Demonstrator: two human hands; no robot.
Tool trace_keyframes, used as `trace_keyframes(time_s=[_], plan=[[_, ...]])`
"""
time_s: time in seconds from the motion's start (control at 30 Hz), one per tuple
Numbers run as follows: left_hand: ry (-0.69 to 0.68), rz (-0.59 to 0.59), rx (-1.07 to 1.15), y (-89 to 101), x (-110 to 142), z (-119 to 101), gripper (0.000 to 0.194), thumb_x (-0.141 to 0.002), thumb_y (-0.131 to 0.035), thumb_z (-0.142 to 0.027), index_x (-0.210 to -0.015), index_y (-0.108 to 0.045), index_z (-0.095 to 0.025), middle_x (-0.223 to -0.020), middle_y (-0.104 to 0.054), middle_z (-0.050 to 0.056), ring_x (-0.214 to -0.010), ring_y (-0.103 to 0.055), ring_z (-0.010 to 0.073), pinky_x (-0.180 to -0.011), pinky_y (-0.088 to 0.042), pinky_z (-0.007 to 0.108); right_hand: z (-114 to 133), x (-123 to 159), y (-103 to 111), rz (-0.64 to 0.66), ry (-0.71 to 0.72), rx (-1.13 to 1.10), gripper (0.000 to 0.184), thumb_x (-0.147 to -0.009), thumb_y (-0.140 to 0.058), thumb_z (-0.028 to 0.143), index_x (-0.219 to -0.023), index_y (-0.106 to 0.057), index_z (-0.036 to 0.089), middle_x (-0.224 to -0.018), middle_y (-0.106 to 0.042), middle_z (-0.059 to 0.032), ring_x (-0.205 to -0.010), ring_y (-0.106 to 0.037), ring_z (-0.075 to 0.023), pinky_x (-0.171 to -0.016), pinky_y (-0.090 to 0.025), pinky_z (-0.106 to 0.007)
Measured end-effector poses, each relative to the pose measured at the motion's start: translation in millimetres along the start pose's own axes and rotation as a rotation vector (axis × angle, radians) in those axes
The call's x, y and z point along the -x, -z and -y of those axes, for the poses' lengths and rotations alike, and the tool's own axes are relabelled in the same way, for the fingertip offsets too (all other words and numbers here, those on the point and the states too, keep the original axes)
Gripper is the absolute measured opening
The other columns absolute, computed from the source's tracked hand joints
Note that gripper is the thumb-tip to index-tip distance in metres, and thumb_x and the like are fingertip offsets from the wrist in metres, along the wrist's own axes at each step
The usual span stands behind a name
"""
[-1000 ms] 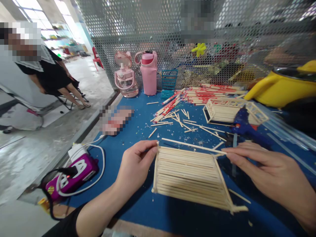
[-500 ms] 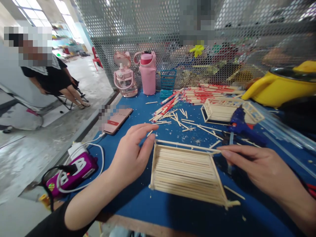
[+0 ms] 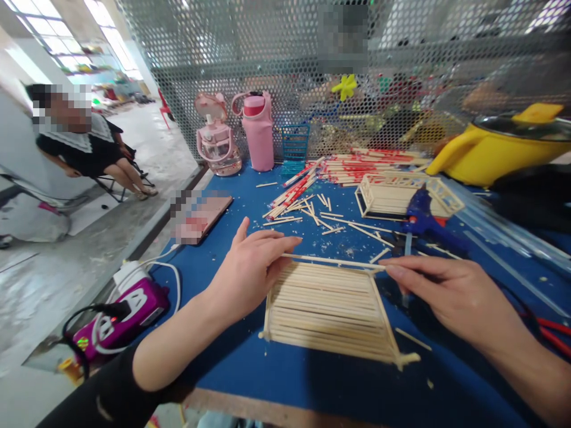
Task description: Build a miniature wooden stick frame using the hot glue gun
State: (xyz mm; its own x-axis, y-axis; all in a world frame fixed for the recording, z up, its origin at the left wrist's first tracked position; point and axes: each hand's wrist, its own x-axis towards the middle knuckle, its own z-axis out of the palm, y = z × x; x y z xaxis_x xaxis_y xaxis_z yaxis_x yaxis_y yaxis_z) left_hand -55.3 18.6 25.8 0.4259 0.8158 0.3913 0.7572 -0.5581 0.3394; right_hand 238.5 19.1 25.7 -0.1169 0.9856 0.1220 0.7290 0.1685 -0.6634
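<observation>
A flat panel of thin wooden sticks (image 3: 325,309) laid side by side, with a stick frame round its edges, lies on the blue tabletop. Along its far edge runs a thin wooden stick (image 3: 330,260). My right hand (image 3: 455,297) pinches the right end of this stick between thumb and fingertips, at the panel's far right corner. At the far left corner, my left hand (image 3: 250,267) has its thumb and index finger closed round the stick's left end; the fingertips partly cover that corner. A blue glue gun (image 3: 423,220) lies just beyond my right hand.
A small stick-built tray (image 3: 388,196), loose cut sticks (image 3: 319,211) and red-wrapped stick bundles (image 3: 366,166) lie farther back. A yellow pot (image 3: 499,151) stands right; a pink bottle (image 3: 259,139), phone (image 3: 209,220) and purple power strip (image 3: 129,315) are left. A person (image 3: 84,142) sits beyond.
My left hand has moved right onto the panel's far left corner, closing its fingers at the stick's left end. My right hand still pinches the other end. The view has shifted slightly.
</observation>
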Motion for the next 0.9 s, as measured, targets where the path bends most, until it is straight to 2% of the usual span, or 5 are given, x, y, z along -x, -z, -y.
trace_keyframes(time_s=[0.17, 0.33, 0.47, 0.63, 0.9], plan=[[0.039, 0.048, -0.027, -0.8, -2.1, -3.3, 0.043, -0.086, -0.058, -0.022, -0.128, -0.049, -0.022, -0.116, -0.068, 0.008, -0.117, -0.055, 0.0227, -0.109, -0.013, 0.067, -2.4, -1.0, -0.5, 0.011, -0.017, -0.002, 0.036, -0.073, -0.063, 0.053, -0.082, -0.078, 0.021, -0.079, -0.076, -0.0055, -0.065, -0.069, -0.0212, -0.058, -0.056, -0.028], [0.065, 0.05, 0.003, -3.9, -5.1, -7.6, 0.042, -0.087, -0.057, -0.021, -0.128, -0.049, -0.024, -0.102, -0.072, 0.003, -0.115, -0.055, 0.0222, -0.108, -0.004, 0.069, -4.5, 0.6, 0.4, -0.006, -0.011, 0.002, 0.033, -0.073, -0.064, 0.05, -0.081, -0.078, 0.022, -0.082, -0.076, -0.0051, -0.068, -0.069, -0.0214, -0.067, -0.057, -0.03], [0.057, 0.012, 0.025, -3.6, -6.3, -8.0, 0.041, -0.088, -0.051, -0.013, -0.127, -0.05, -0.023, -0.095, -0.074, 0.0, -0.108, -0.059, 0.0187, -0.11, -0.005, 0.067, -3.5, 1.9, -0.3, -0.003, -0.03, -0.001, 0.032, -0.073, -0.064, 0.05, -0.082, -0.078, 0.023, -0.082, -0.076, -0.0045, -0.068, -0.069, -0.0207, -0.066, -0.056, -0.028], [0.061, -0.016, 0.019, 0.2, -2.5, -6.5, 0.043, -0.087, -0.052, -0.012, -0.128, -0.049, -0.025, -0.095, -0.074, -0.001, -0.109, -0.058, 0.0186, -0.111, -0.006, 0.066, -0.7, 1.5, -4.1, -0.053, -0.042, -0.056, 0.037, -0.067, -0.063, 0.057, -0.077, -0.079, 0.026, -0.073, -0.075, -0.0028, -0.056, -0.065, -0.0186, -0.056, -0.055, -0.028], [0.059, -0.07, 0.031, 1.0, 2.9, -5.8, 0.049, -0.085, -0.054, -0.008, -0.13, -0.047, -0.027, -0.094, -0.075, -0.003, -0.105, -0.061, 0.0163, -0.113, -0.008, 0.062, -0.3, 1.9, -5.8, -0.07, -0.042, -0.065, 0.028, -0.066, -0.065, 0.052, -0.076, -0.078, 0.03, -0.078, -0.076, -0.0003, -0.066, -0.069, -0.0202, -0.067, -0.057, -0.029]])
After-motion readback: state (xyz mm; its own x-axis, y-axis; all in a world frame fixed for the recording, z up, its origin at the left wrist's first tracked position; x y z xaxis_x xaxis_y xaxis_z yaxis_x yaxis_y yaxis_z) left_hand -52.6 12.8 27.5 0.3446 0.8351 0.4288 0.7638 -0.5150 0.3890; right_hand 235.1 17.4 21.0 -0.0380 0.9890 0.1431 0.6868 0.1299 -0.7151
